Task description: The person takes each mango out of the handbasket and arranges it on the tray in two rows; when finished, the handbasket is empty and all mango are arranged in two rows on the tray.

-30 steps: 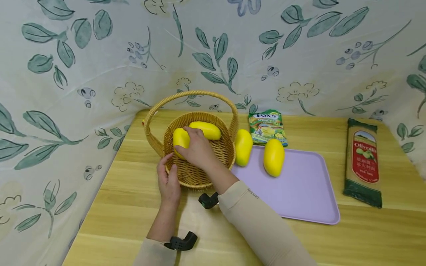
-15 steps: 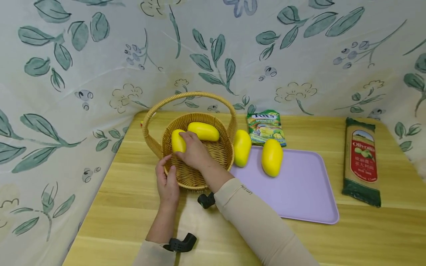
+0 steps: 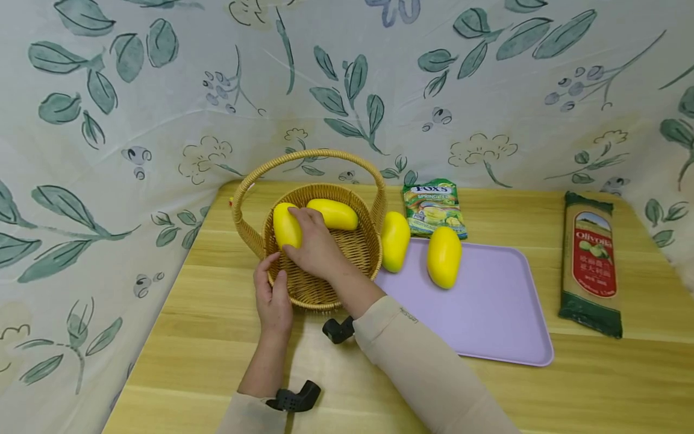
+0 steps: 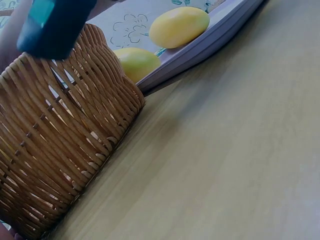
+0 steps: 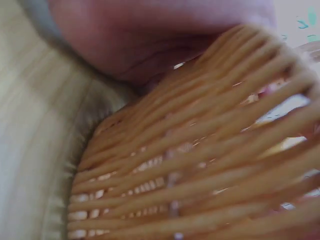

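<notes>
Frame centre-left: my right hand point(image 3: 317, 246) grips one mango point(image 3: 285, 224); my left hand point(image 3: 274, 306), thumb spread, touches the basket point(image 3: 310, 284) containing a second mango point(image 3: 334, 214).

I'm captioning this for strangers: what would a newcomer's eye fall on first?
Probably the wicker basket, mid-view in the head picture, with its arched handle. Inside it are two yellow fruits, one held by the right hand. Two more stand out just right of it, around the far left of the lilac tray.
</notes>
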### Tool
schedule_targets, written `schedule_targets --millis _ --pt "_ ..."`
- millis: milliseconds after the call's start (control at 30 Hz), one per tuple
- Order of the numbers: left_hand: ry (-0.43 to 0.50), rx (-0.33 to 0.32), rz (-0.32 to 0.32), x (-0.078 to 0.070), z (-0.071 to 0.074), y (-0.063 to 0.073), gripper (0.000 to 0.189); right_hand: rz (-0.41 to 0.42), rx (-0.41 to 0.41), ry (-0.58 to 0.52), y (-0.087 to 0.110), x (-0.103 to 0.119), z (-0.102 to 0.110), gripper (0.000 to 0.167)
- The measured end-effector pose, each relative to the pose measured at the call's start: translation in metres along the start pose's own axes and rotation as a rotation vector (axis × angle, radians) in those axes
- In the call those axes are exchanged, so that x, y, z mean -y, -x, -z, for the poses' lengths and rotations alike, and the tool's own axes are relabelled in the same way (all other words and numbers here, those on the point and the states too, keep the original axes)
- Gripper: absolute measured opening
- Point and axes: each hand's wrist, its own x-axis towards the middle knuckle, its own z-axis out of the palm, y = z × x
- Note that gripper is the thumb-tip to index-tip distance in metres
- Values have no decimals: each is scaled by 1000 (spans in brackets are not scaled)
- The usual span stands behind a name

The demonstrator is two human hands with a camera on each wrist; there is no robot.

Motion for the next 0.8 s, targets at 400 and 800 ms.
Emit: schedule_targets --millis 400,800 --pt "-26 -2 14 -1 1 1 35 -7 -107 -204 46 13 32 93" --pt "-17 5 17 -1 1 1 39 103 58 -106 113 6 68 91"
